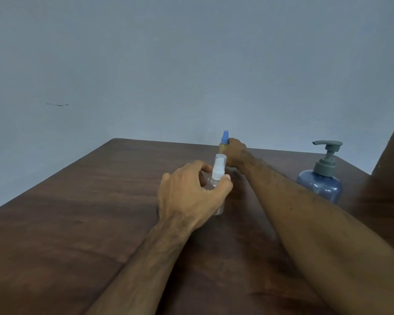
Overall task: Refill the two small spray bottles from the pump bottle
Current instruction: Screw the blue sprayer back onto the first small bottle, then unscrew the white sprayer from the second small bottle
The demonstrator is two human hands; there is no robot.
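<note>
A small clear spray bottle (218,176) with a white sprayer and clear cap stands upright near the table's middle. My left hand (189,194) curls round its body. Behind it stands a second small bottle (224,142), yellowish with a blue spray top. My right hand (236,155) grips that bottle's body and hides most of it. The blue pump bottle (320,185) with a grey pump head stands at the right, apart from both hands, just beyond my right forearm.
Everything sits on a dark brown wooden table (89,212) that ends at a plain grey-blue wall. Its far edge runs just behind the bottles. A dark shape enters at the right edge of the view.
</note>
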